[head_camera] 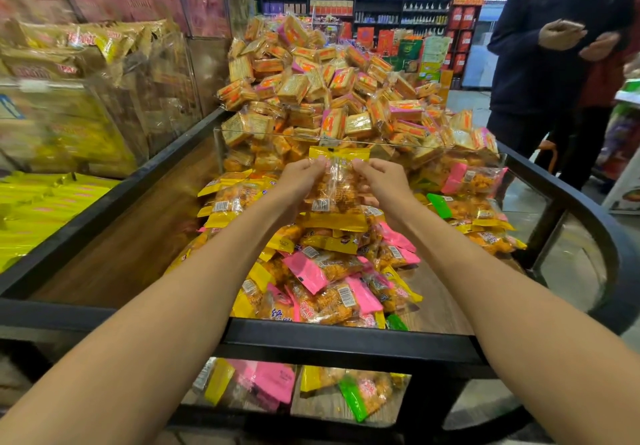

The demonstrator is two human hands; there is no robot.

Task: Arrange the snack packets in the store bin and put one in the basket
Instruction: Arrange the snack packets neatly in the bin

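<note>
forearms reach up from the lower corners of the frame over the black rim of the store bin. at centre, the left hand and the right hand each pinch a side of one yellow-topped snack packet, fingers curled on its clear film, holding it upright above the heap, probably to sort it or pick it out. loose snack packets, yellow, pink and green, lie jumbled just below the hands, so arranging looks unfinished. behind a clear divider, in the upper middle, cracker packs are piled high. at upper right a bystander stands. no basket shows.
</note>
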